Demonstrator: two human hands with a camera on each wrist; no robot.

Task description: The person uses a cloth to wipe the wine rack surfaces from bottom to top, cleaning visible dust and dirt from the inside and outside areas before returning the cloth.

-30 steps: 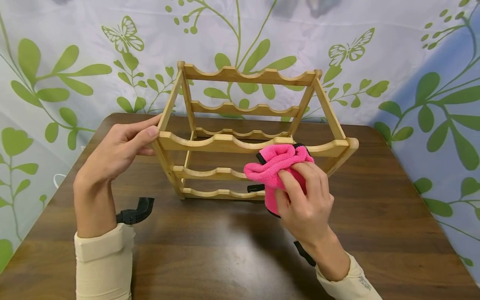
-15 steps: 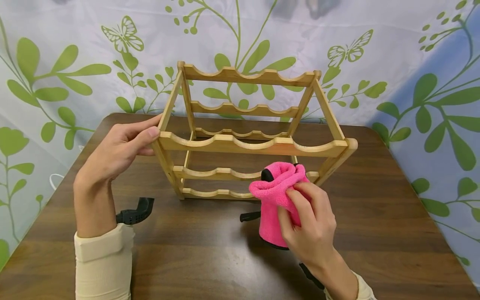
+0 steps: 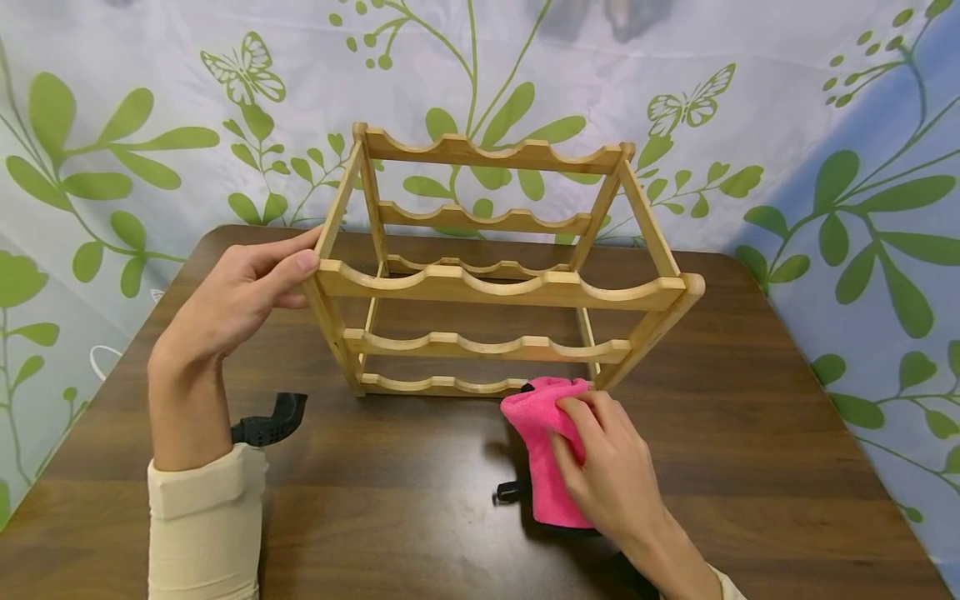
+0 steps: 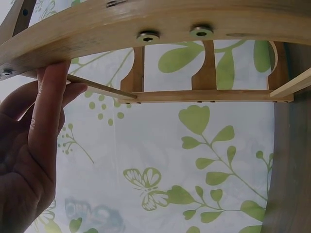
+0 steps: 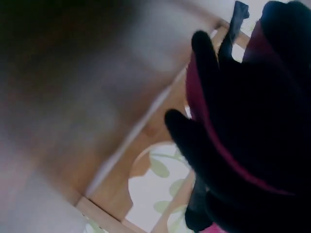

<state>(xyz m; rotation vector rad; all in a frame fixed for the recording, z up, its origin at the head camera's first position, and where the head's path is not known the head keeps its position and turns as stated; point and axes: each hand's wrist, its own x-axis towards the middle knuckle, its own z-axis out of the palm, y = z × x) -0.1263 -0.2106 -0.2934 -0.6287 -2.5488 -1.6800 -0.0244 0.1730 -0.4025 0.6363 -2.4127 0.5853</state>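
Note:
A light wooden wine rack [image 3: 487, 287] with scalloped rails stands on the brown table. My left hand [image 3: 232, 296] grips its upper front-left corner, thumb in front. In the left wrist view that hand [image 4: 34, 141] has its fingers against a wooden side bar [image 4: 170, 24]. My right hand [image 3: 611, 462] pinches a bunched pink cloth [image 3: 551, 450] with black edging, at the bottom front rail's right part. Whether the cloth touches that rail cannot be made out. In the right wrist view the cloth [image 5: 214, 131] is mostly a dark shape, and the fingers are hard to tell apart.
A black curved piece [image 3: 273, 421] sticks out beside the left wrist. Another small black piece [image 3: 507, 493] shows left of the cloth. Behind the table [image 3: 390, 508] hangs a white curtain [image 3: 465, 50] with green leaves. A white cord [image 3: 101, 362] lies past the left edge.
My right hand has moved down with the pink cloth, from the top front rail past the middle rail to the bottom one. The left hand has kept its grip on the rack corner.

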